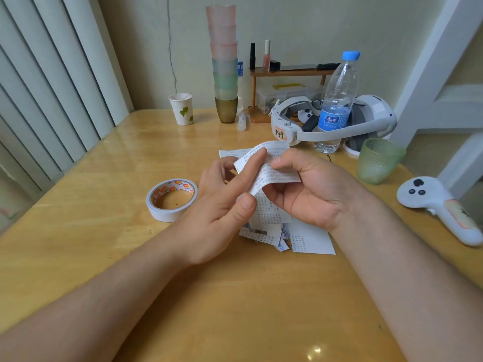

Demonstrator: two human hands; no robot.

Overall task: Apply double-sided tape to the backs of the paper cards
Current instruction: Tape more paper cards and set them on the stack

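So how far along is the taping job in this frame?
Nothing shows as finished: no card on the table visibly carries tape. In hand: both hands, left and right, hold one bent printed card above the pile; whether tape is on it cannot be told. The tape roll lies untouched beside the left hand. Left: seemingly the loose cards under the hands.

tape roll (171, 199): white, orange-printed core | card (271, 165): white, dark print | table (104, 231): yellow-tan
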